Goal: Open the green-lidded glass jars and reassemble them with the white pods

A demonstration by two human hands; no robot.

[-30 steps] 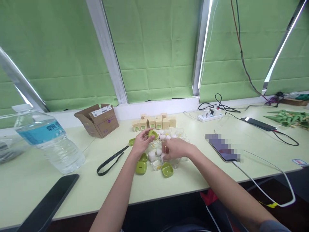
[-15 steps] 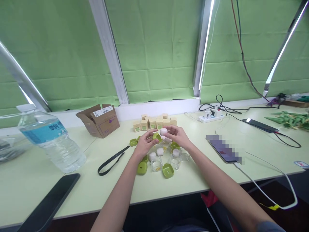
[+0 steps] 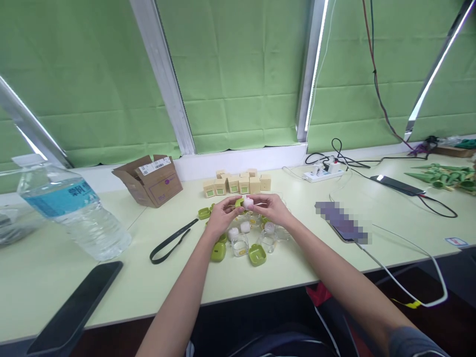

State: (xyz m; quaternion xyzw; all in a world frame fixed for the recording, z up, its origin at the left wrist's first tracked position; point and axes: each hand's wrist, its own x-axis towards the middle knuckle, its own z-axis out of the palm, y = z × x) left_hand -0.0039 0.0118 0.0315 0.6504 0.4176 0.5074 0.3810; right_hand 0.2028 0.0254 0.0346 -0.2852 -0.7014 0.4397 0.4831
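Between thumb and fingers, my left hand (image 3: 223, 214) grips a small green square cap (image 3: 239, 203). My right hand (image 3: 273, 208) pinches a small white rounded piece (image 3: 248, 203), pressed up against the cap's right side. Whether the two are joined I cannot tell. Below the hands lie several clear little jars (image 3: 240, 246), some with a yellow mark. Loose white pieces (image 3: 233, 233) sit among them. An upturned green cap (image 3: 257, 255) shows its hollow inside, and another green cap (image 3: 218, 252) lies to its left. My hands partly hide the things behind them.
Several small tan boxes (image 3: 255, 185) stand behind my hands. An opened cardboard box (image 3: 156, 183), a water bottle (image 3: 78, 213), a black strap (image 3: 173, 243) and a dark phone (image 3: 80, 302) are on the left. A power strip (image 3: 323, 174) and charging phones (image 3: 397, 185) are on the right.
The white piece in my right hand has come down and left against the green cap. My two hands are closer together. The view has shifted slightly.
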